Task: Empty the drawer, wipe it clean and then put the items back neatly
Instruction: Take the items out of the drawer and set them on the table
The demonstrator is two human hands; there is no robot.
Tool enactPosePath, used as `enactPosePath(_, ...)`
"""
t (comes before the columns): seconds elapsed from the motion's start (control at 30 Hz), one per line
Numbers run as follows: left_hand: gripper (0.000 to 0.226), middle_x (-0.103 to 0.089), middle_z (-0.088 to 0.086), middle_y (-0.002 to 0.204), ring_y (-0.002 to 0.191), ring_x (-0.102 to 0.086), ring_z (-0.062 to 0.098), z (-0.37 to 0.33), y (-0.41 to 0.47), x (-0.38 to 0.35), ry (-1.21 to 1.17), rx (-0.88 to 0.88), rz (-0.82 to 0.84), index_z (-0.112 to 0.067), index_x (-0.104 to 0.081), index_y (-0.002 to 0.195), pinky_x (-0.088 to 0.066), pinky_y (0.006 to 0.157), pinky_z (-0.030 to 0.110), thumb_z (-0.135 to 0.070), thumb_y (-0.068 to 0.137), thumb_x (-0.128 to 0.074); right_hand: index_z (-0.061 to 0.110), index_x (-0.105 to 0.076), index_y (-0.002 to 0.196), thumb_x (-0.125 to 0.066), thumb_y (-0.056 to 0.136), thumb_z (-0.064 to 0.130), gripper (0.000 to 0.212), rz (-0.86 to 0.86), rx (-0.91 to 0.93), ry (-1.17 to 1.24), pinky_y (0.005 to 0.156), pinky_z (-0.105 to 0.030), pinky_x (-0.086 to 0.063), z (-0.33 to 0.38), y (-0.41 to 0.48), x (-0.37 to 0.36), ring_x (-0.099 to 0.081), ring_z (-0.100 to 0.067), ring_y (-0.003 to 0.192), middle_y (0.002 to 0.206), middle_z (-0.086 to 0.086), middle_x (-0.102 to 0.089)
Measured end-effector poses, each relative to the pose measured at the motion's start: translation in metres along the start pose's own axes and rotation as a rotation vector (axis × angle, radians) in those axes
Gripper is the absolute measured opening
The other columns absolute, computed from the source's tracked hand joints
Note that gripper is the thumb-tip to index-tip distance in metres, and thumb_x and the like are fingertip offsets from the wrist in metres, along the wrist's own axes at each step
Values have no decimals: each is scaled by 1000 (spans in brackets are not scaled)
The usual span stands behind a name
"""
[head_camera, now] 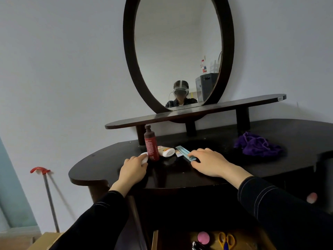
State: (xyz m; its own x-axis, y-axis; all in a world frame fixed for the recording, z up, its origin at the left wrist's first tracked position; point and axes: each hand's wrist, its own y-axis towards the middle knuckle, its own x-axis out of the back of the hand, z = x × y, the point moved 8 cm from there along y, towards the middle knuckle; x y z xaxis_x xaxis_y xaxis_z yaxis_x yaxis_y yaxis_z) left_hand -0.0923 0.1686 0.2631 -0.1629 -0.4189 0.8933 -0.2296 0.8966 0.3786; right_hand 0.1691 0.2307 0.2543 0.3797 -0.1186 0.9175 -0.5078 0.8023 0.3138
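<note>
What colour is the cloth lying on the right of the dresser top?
The cloth is purple, a crumpled heap; the head view shows it best.

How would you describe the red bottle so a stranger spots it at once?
Find the oval mirror, then the dark tabletop below it. Under the shelf's left end stands the red bottle, the only upright item there.
</note>
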Motion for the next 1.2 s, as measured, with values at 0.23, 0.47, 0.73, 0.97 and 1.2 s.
enactPosePath(0.23,40,-63,9,121,109,-53,34,-33,3,-10,20,-118,39,-33,-49,142,-47,90,42,-31,102,-46,37,-53,130,-47,96,36,35,-34,-30,12,70,-32,-36,-23,-8,13,-45,-12,108,128,11,-56)
enactPosePath(0.47,52,-53,5,138,120,-46,30,-49,-11,-9,11,-113,-5,-30,-42,149,-44,98,40,-39,99,-51,32,-46,142,-47,99,34,43,-77,-48,0,74,-34,-39,-30,-23,21,-51,-20,119,134,5,-55)
enactPosePath(0.73,41,-60,2,118,108,-54,26,-55,-77,8,15,-7,-279,-20,-58,128,-41,83,37,-38,96,-39,23,-53,136,-45,100,37,40,-167,-208,-78,80,-37,-43,-27,-71,34,-52,-24,120,135,0,-56)
enactPosePath(0.97,53,-43,6,152,147,-30,28,-90,-182,-25,-83,-287,-485,-16,-51,142,-21,122,47,-28,90,-54,15,-69,124,-46,98,22,36,-749,-19,-75,114,-45,-36,10,-178,20,-56,-24,126,131,-3,-65)
enactPosePath(1.2,24,-59,-7,110,101,-59,15,-101,-251,-160,-329,-317,134,-20,-63,111,-50,80,28,-18,88,-55,26,-60,117,-55,98,23,21,-155,-66,56,81,-8,-44,-36,-243,-124,-55,-5,109,128,13,-47)
